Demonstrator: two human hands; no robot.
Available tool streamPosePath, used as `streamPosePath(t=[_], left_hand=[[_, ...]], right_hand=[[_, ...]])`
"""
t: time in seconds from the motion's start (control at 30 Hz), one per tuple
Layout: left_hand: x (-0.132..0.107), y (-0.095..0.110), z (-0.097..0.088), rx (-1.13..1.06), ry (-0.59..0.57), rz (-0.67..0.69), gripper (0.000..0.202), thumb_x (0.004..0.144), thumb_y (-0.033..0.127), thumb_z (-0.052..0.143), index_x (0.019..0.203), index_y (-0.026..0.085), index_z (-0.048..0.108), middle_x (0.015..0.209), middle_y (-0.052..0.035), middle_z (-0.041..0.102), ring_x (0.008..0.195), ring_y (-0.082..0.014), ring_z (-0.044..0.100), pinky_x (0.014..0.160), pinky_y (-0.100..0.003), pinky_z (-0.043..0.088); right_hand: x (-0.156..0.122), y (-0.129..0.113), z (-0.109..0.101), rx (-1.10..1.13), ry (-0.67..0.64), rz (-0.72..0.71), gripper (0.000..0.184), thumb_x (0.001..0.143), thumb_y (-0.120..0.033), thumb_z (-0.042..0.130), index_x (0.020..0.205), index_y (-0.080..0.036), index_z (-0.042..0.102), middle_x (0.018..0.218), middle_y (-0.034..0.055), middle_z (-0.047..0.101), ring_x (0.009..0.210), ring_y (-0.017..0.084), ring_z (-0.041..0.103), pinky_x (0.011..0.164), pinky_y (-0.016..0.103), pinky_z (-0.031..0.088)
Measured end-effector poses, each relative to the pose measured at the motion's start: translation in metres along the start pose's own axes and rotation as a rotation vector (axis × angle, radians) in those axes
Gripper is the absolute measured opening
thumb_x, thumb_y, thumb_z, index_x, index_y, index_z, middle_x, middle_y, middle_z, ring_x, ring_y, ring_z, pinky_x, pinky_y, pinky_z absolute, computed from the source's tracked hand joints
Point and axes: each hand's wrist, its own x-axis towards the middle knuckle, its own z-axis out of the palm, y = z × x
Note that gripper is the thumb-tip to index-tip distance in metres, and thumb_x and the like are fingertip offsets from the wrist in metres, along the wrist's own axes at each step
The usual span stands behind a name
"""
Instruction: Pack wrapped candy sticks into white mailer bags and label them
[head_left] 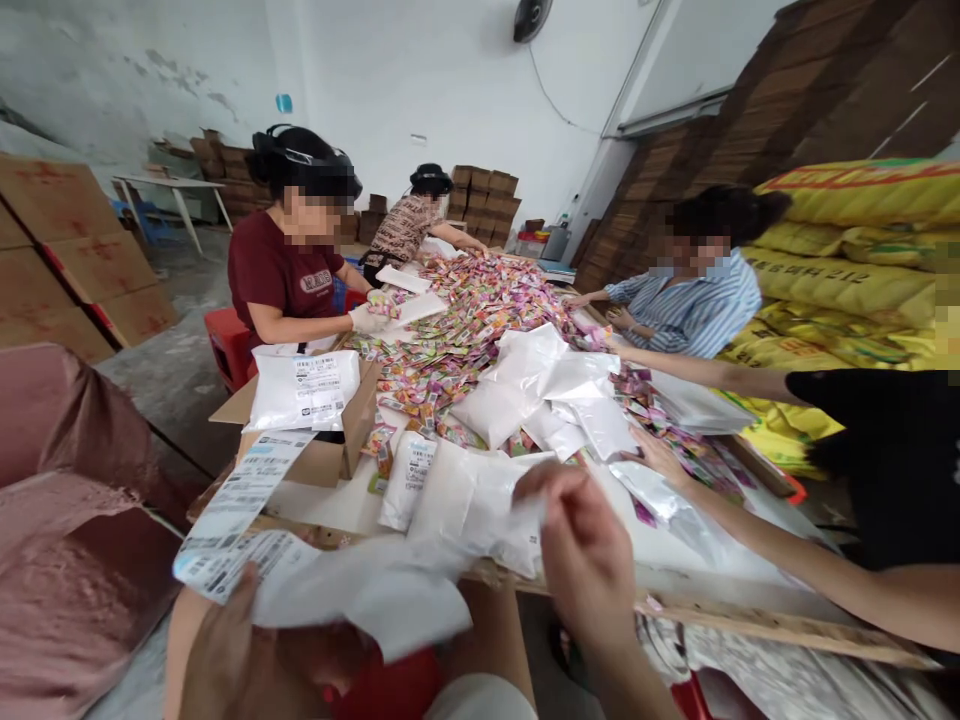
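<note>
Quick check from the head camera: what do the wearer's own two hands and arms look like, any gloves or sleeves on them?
Both are bare. The left hand and right hand wear no gloves, rings or watch that show, and no sleeve reaches either forearm. Motion blur softens the right hand's fingers.

white mailer bag point(390, 590), multicoloured sachets point(465, 320), yellow sacks point(862, 270), brown cartons point(75, 250)
</note>
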Motion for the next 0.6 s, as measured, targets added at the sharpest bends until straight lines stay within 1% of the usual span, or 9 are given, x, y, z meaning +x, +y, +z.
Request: streamPosePath(t=[0.03,0.1,0.17,0.23,0.33,0.4,0.47,0.53,0.6], left_hand=[[0.002,0.001,-0.001,-0.004,0.000,0.011,0.041,0.083,0.018,0.060,0.123,0.027,0.059,0.114,-0.0007,0.073,0.128,-0.0238,0.050,0.104,-0.032,0.043],[0.002,0.001,-0.004,-0.007,-0.079,-0.001,0.046,0.082,0.012,0.060,0.126,0.025,0.057,0.101,-0.0026,0.077,0.117,-0.0257,0.060,0.101,-0.037,0.048],[0.000,0.000,-0.007,-0.013,-0.162,-0.039,0.040,0.081,0.014,0.062,0.120,0.017,0.060,0.088,-0.0077,0.078,0.102,-0.0285,0.068,0.094,-0.040,0.053],[-0.002,-0.003,-0.010,-0.008,-0.222,-0.100,0.033,0.081,0.019,0.063,0.113,0.011,0.064,0.085,-0.0128,0.078,0.095,-0.0306,0.071,0.089,-0.041,0.056],[-0.002,-0.007,-0.011,0.035,-0.216,-0.198,0.040,0.082,0.029,0.063,0.119,0.014,0.062,0.090,-0.0118,0.078,0.095,-0.0298,0.071,0.084,-0.040,0.058],[0.000,-0.009,-0.009,0.058,-0.219,-0.253,0.047,0.082,0.032,0.063,0.126,0.018,0.057,0.094,-0.0099,0.078,0.097,-0.0288,0.070,0.084,-0.039,0.058],[0.001,-0.011,-0.008,0.049,-0.266,-0.314,0.050,0.083,0.033,0.062,0.130,0.020,0.055,0.099,-0.0103,0.077,0.102,-0.0297,0.068,0.086,-0.041,0.057],[0.003,-0.016,-0.009,0.049,-0.287,-0.351,0.052,0.081,0.037,0.062,0.130,0.021,0.055,0.101,-0.0105,0.077,0.105,-0.0327,0.067,0.087,-0.046,0.056],[0.006,-0.028,-0.012,0.066,-0.274,-0.320,0.056,0.077,0.044,0.065,0.127,0.019,0.058,0.096,-0.0115,0.078,0.102,-0.0366,0.067,0.086,-0.052,0.056]], right_hand=[[0.009,0.017,-0.009,-0.084,0.083,0.062,0.015,0.090,-0.032,0.051,0.080,-0.021,0.047,0.073,-0.0001,0.050,0.067,0.015,0.050,0.061,0.027,0.044],[0.017,0.059,-0.019,-0.355,0.013,0.124,0.019,0.084,-0.038,0.057,0.080,-0.021,0.049,0.071,-0.0003,0.052,0.066,0.017,0.050,0.062,0.030,0.045],[0.010,0.098,-0.019,-0.637,-0.065,0.121,0.023,0.084,-0.040,0.056,0.095,-0.020,0.056,0.088,0.0067,0.060,0.083,0.024,0.056,0.075,0.039,0.047],[-0.006,0.121,-0.014,-0.816,-0.131,0.037,0.034,0.089,-0.037,0.050,0.118,-0.020,0.054,0.115,0.0133,0.059,0.108,0.029,0.054,0.091,0.047,0.043],[-0.033,0.128,-0.003,-0.906,-0.372,-0.108,0.056,0.088,-0.043,0.051,0.137,-0.018,0.042,0.139,0.0155,0.048,0.129,0.030,0.042,0.106,0.049,0.033],[-0.042,0.125,0.002,-0.935,-0.491,-0.097,0.084,0.076,-0.055,0.063,0.143,-0.014,0.035,0.146,0.0180,0.040,0.135,0.034,0.034,0.111,0.053,0.025],[-0.039,0.124,-0.001,-0.909,-0.536,-0.040,0.104,0.063,-0.063,0.071,0.146,-0.014,0.031,0.150,0.0182,0.034,0.139,0.037,0.028,0.114,0.055,0.018],[-0.020,0.130,-0.012,-0.815,-0.473,0.083,0.098,0.064,-0.063,0.070,0.144,-0.018,0.035,0.149,0.0148,0.037,0.137,0.034,0.032,0.114,0.051,0.021],[0.011,0.143,-0.030,-0.746,-0.233,0.333,0.073,0.076,-0.059,0.059,0.136,-0.018,0.046,0.140,0.0138,0.049,0.129,0.029,0.044,0.108,0.045,0.033]])
